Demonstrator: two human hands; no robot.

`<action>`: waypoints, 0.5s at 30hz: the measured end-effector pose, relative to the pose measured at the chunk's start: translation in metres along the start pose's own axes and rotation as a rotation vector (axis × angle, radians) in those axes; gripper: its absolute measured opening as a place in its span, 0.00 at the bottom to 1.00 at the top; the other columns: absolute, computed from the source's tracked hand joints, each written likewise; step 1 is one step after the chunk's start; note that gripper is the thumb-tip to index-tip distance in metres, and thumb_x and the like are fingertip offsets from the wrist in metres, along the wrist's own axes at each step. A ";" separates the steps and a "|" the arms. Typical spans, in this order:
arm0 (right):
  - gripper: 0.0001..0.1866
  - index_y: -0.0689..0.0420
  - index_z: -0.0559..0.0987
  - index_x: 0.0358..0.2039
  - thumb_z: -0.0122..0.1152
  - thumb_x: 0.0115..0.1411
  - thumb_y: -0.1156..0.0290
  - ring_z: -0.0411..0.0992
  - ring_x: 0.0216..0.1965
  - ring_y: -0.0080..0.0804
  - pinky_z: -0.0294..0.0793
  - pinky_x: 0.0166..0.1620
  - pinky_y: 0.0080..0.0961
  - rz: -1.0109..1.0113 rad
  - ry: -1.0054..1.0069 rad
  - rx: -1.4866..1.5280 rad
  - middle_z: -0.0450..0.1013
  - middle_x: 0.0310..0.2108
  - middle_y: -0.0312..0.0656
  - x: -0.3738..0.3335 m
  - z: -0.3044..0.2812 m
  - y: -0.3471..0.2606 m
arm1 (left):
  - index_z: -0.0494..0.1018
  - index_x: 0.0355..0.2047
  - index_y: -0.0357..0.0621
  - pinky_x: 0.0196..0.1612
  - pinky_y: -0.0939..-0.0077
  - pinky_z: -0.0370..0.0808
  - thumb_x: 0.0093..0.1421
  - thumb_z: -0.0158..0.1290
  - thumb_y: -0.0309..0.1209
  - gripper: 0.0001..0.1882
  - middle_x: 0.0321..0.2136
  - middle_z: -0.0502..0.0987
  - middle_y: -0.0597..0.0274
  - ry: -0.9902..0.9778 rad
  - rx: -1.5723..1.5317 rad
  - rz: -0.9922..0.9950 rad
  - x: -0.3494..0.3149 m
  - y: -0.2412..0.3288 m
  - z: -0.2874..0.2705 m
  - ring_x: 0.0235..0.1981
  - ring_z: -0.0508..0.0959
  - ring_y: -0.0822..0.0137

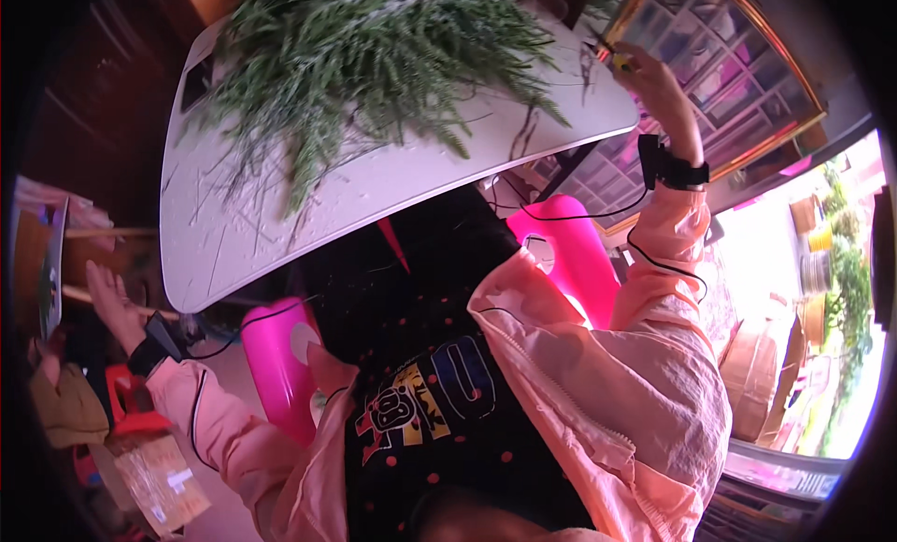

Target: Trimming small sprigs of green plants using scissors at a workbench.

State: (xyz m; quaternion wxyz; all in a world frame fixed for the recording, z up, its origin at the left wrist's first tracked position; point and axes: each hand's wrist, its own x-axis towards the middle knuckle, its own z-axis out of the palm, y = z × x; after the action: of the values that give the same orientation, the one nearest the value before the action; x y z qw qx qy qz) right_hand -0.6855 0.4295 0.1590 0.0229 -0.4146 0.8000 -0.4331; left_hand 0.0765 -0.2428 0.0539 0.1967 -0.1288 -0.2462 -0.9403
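Note:
A big heap of feathery green sprigs covers the far middle of the white table, with loose bits of stem scattered around it. My right hand is raised at the table's far right corner. Its fingers are closed around a small hand tool with a yellow-green part and a dark, thin tip pointing toward the table; its exact kind is too small to tell. Off the table's left side, my left hand is held out with its fingers stretched and nothing in them. Both wrists wear black bands with cables.
A dark flat object lies at the table's left edge. A gold-framed glass panel leans at the far right. Pink chair arms flank my body. At the lower left stands a cardboard box, with a red item above it.

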 end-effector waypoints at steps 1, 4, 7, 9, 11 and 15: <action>0.25 0.62 0.71 0.52 0.57 0.54 0.66 0.72 0.37 0.32 0.70 0.43 0.26 0.045 0.002 -0.224 0.75 0.38 0.44 -0.012 -0.014 0.016 | 0.56 0.62 0.39 0.63 0.62 0.56 0.63 0.46 0.50 0.35 0.61 0.59 0.50 0.293 0.353 0.174 0.068 -0.044 0.000 0.63 0.59 0.57; 0.25 0.59 0.72 0.51 0.60 0.53 0.64 0.74 0.37 0.38 0.71 0.43 0.30 0.096 -0.014 -0.590 0.76 0.36 0.47 -0.024 -0.024 0.043 | 0.55 0.62 0.40 0.64 0.63 0.56 0.66 0.43 0.47 0.31 0.60 0.60 0.47 0.826 1.104 0.554 0.194 -0.182 0.131 0.62 0.60 0.57; 0.23 0.58 0.74 0.48 0.61 0.52 0.62 0.74 0.42 0.47 0.72 0.44 0.36 0.071 0.075 -0.680 0.75 0.37 0.52 -0.003 0.009 0.045 | 0.55 0.61 0.35 0.64 0.61 0.56 0.65 0.44 0.46 0.32 0.60 0.58 0.41 0.728 1.026 0.505 0.248 -0.218 0.178 0.62 0.60 0.53; 0.23 0.58 0.74 0.48 0.61 0.52 0.61 0.73 0.42 0.48 0.71 0.45 0.37 0.031 0.107 -0.673 0.75 0.38 0.53 0.006 0.022 0.055 | 0.54 0.61 0.34 0.63 0.61 0.59 0.65 0.45 0.47 0.33 0.59 0.59 0.41 0.652 0.939 0.405 0.283 -0.229 0.173 0.61 0.62 0.52; 0.24 0.58 0.74 0.48 0.61 0.52 0.60 0.72 0.44 0.52 0.71 0.46 0.39 -0.010 0.129 -0.682 0.74 0.39 0.56 0.008 0.020 0.062 | 0.54 0.60 0.33 0.62 0.60 0.62 0.65 0.45 0.48 0.34 0.58 0.61 0.41 0.599 0.873 0.316 0.312 -0.264 0.164 0.59 0.64 0.52; 0.20 0.59 0.75 0.44 0.58 0.53 0.61 0.73 0.42 0.52 0.71 0.45 0.39 0.016 0.114 -0.592 0.75 0.37 0.54 0.007 0.019 0.038 | 0.57 0.58 0.33 0.60 0.63 0.65 0.65 0.44 0.50 0.33 0.55 0.66 0.44 0.537 0.725 0.291 0.358 -0.302 0.141 0.56 0.68 0.55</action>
State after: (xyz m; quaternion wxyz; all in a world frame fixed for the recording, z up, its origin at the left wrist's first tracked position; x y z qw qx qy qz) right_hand -0.7073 0.4224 0.1221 -0.1408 -0.3719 0.8947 -0.2034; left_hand -0.3527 -0.0379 0.1697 0.4152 0.1627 -0.4784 -0.7565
